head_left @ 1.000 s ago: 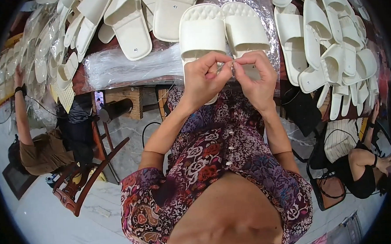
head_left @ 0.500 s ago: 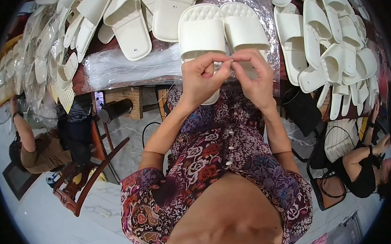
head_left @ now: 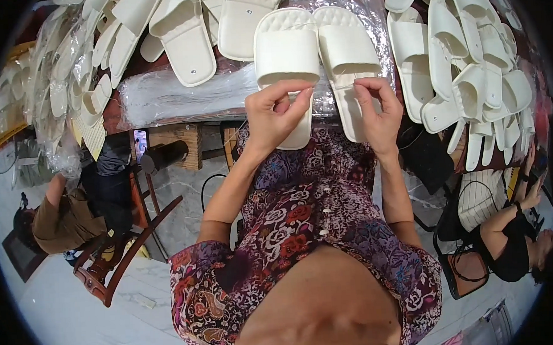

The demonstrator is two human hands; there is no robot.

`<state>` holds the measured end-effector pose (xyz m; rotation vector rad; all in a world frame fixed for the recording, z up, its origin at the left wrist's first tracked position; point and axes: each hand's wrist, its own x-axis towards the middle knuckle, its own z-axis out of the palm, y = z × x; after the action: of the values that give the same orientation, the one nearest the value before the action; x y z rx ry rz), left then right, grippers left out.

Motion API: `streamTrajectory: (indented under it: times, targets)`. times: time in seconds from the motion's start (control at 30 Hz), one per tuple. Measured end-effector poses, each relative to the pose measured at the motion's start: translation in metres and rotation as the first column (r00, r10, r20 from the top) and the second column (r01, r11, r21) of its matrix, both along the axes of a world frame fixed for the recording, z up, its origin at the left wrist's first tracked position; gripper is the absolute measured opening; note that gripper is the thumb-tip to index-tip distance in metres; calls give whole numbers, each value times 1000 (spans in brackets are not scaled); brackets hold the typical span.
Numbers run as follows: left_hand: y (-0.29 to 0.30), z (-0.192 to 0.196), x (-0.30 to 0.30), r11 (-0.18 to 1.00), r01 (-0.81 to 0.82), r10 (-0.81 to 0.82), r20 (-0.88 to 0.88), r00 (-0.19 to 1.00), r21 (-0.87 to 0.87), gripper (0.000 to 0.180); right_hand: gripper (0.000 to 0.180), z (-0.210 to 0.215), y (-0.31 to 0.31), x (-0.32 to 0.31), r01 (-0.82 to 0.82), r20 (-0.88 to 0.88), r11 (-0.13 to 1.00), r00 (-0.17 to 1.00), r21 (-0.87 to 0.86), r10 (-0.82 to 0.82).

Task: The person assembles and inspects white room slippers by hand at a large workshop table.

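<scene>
Pinching at a pair of white slides lying side by side at 12 o'clock, left hand fingers curled on something too thin to identify at left slide's strap, right hand likewise at 1 o'clock, pair seemingly unfinished.

White slides over a maroon floral dress

The pair of slide sandals at top centre was plain cream-white with quilted footbeds; the heaps of slides at upper right and upper left matched. The dress in the middle showed purple-maroon with red, white and dark flowers. The clear plastic bags looked silvery, the chair at lower left red-brown.
</scene>
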<state>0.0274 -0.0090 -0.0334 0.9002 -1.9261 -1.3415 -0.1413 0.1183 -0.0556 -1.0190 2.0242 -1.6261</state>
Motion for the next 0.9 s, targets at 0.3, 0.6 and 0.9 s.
streamTrajectory:
  times: [0.3,0.6,0.9]
  targets:
    - [-13,47,57,994,-59,13,-448,894,-89,17,18,-9,-3,-6,-31,-208,998,977,63,44]
    - [-43,135,165,903,-255,-130,-787,602,-345,20,21,-8,-4,-6,5,-355,994,934,109,34]
    - [-74,94,117,611,-592,545,-262,796,-526,23,22,0,-2,-2,38,-396,997,918,61,-11]
